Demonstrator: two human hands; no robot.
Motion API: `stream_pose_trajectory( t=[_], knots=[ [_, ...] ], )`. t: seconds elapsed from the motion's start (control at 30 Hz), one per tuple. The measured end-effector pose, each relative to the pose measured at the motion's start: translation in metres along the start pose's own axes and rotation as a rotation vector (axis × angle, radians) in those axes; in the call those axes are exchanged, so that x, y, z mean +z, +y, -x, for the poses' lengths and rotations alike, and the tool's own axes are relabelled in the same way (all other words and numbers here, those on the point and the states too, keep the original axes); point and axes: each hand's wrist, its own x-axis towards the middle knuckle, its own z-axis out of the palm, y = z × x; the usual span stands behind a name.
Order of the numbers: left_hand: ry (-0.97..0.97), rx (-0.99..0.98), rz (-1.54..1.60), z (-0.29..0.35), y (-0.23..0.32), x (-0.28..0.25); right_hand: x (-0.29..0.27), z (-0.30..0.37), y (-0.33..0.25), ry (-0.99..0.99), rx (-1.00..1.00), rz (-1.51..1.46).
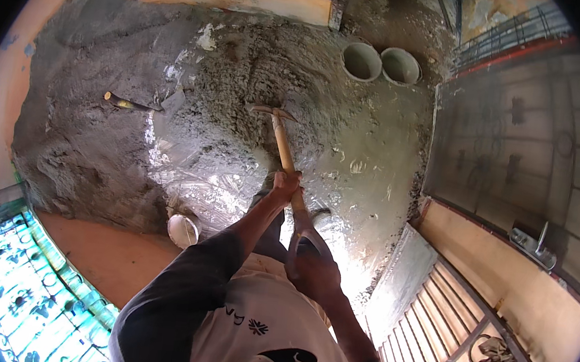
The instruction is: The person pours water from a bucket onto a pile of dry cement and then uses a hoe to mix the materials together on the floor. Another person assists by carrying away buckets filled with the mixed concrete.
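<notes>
My hands grip a long wooden-handled hoe (283, 142). My left hand (286, 185) is wrapped round the middle of the handle. Closer to my body, my right hand (314, 275) is closed on the rear part of it. The hoe's metal head (274, 112) lies at the wet grey mortar (246, 58), its blade seen nearly edge-on. This mortar is heaped and churned around the head and spreads over the floor. Left of the hoe, a tool with a short wooden handle (126, 102) lies on the mix, its far end partly hidden in it.
Two grey buckets (361, 62) stand side by side at the far right. A whitish bucket (182, 231) sits beside my left forearm. A large grey panel (517, 140) lines the right wall. Metal grilles (429, 327) flank me at lower right and lower left.
</notes>
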Motion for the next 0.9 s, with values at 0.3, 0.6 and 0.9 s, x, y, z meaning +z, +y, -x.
stream_pose_trajectory(
  t=[0.3,0.6,0.9],
  knots=[
    [-0.033,-0.414,0.273,-0.093,-0.107,0.062,0.056,0.152,0.059,0.864,0.798,-0.87],
    [-0.37,-0.783,0.387,-0.121,-0.332,0.123,0.085,0.202,0.146,1.386,1.63,-0.943],
    [-0.433,-0.502,0.006,-0.166,-0.397,0.158,0.138,0.234,0.258,0.554,1.418,0.182]
  ],
)
